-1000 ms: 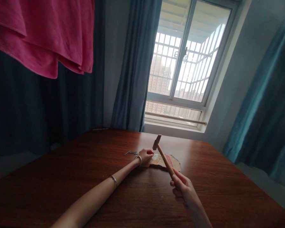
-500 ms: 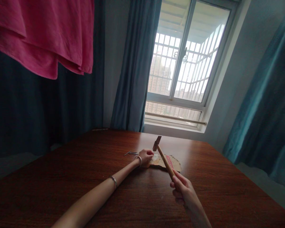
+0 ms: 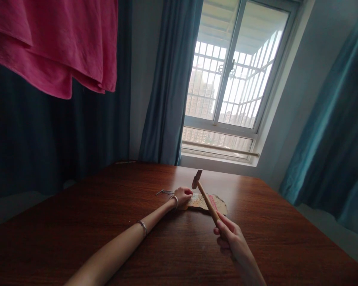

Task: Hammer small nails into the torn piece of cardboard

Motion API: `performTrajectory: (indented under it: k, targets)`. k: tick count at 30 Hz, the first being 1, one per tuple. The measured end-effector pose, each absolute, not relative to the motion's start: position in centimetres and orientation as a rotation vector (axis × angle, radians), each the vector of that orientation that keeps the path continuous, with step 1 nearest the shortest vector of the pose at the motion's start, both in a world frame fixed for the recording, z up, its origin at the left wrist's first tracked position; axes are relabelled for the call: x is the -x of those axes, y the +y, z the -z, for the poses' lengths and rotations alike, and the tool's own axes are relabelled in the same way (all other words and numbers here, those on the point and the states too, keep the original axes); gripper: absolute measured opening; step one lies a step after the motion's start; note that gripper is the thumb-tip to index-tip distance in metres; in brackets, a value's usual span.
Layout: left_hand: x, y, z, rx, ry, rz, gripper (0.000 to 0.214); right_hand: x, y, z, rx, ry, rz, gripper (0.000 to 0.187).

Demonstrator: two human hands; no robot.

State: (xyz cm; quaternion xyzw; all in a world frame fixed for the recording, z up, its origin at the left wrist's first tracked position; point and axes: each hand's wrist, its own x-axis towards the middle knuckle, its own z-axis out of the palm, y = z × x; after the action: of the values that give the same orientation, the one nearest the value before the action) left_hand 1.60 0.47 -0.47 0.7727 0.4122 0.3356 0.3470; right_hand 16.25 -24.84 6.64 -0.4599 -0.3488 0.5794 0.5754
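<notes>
My right hand grips the wooden handle of a small hammer, whose metal head hangs just above the left end of a flat piece of cardboard on the brown wooden table. My left hand rests on that end of the cardboard with fingers pinched together under the hammer head. What they pinch is too small to see. Several loose nails lie just left of my left hand.
A window with blue curtains on both sides stands behind the table's far edge. Pink cloth hangs at the upper left. The table's right edge drops to a pale floor.
The hammer head has dipped and risen by a small amount above the cardboard. My left hand has stayed where it was.
</notes>
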Motion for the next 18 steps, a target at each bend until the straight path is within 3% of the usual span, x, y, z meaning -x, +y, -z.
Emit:
performTrajectory:
  k: [18]
  targets:
    - [-1.63, -0.22, -0.22, -2.055, 0.997, -0.931, 0.019, -16.04, -24.79, -6.79, 1.087, -0.843, -1.342, 0.063]
